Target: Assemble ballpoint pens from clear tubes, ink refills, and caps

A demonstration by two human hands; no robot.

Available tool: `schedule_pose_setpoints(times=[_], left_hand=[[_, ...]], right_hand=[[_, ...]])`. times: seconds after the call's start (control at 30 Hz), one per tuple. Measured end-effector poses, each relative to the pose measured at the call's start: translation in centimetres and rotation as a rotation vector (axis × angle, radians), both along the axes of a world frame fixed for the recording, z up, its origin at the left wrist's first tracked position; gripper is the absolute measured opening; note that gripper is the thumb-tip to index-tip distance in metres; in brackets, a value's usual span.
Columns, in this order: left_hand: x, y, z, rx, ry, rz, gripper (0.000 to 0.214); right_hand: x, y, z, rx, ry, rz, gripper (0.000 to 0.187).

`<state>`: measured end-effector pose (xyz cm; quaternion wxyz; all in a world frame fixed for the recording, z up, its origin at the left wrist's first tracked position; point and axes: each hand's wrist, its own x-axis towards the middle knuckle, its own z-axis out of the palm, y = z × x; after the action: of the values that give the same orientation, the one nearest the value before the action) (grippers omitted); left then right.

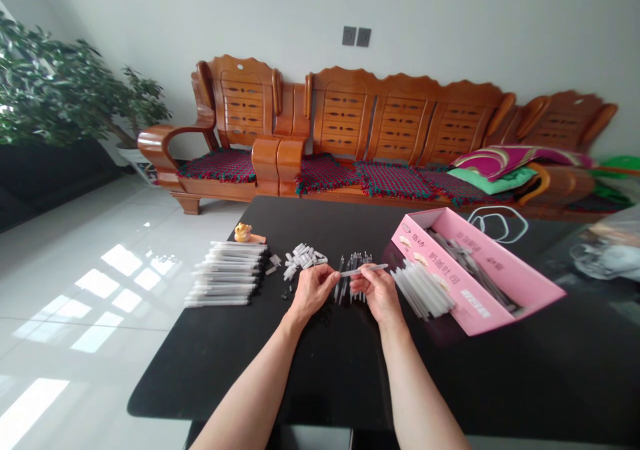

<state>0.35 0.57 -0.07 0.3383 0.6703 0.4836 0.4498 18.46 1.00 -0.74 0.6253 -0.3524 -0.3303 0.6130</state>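
Observation:
Both hands meet over the middle of a black table point(320, 370). My right hand point(379, 291) pinches a clear pen barrel point(367, 270) that points right and slightly up. My left hand point(313, 289) has its fingers closed at the barrel's left end, on something too small to make out. Just behind the hands lie several dark pen refills point(354, 263). A heap of small clear caps point(303, 258) sits to the left of them. A stack of finished white pens point(227, 273) lies further left.
A pink cardboard box point(500, 283) with dark refills inside stands at the right, with loose clear barrels point(423, 290) beside it. A small orange toy point(243, 233) sits behind the pen stack. A clear plastic bag point(607, 250) lies far right. Wooden sofas point(400, 130) line the wall.

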Motion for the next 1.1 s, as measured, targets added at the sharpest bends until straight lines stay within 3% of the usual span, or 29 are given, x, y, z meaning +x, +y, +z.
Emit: schedule_pose_setpoints(times=[0.2,0.27,0.5,0.67,0.73,0.93,1.1], left_hand=[[0.30,0.14,-0.06,-0.015,-0.119,0.001,0.023],[0.30,0.09,0.10,-0.012,-0.161,-0.006,0.027],[-0.04,0.16,-0.36,-0.006,0.016,0.020,0.040],[0.16,0.26,-0.27,-0.006,-0.095,0.001,0.023],[0.20,0.17,-0.01,-0.003,-0.157,-0.013,0.027],[-0.01,0.12,-0.10,0.007,0.009,0.005,0.040],[0.15,0.30,-0.25,-0.016,-0.083,-0.001,0.025]], right_hand=[[-0.11,-0.05,0.19,0.003,-0.008,-0.002,0.026],[-0.10,-0.04,0.20,-0.002,-0.007,-0.003,0.026],[-0.09,-0.09,0.20,-0.002,-0.021,-0.003,0.025],[-0.09,-0.03,0.18,-0.001,-0.019,-0.002,0.026],[-0.06,-0.02,0.15,0.003,-0.019,-0.002,0.026],[-0.05,-0.08,0.10,0.008,-0.025,-0.002,0.025],[-0.11,-0.04,0.14,0.005,-0.024,-0.001,0.026]])
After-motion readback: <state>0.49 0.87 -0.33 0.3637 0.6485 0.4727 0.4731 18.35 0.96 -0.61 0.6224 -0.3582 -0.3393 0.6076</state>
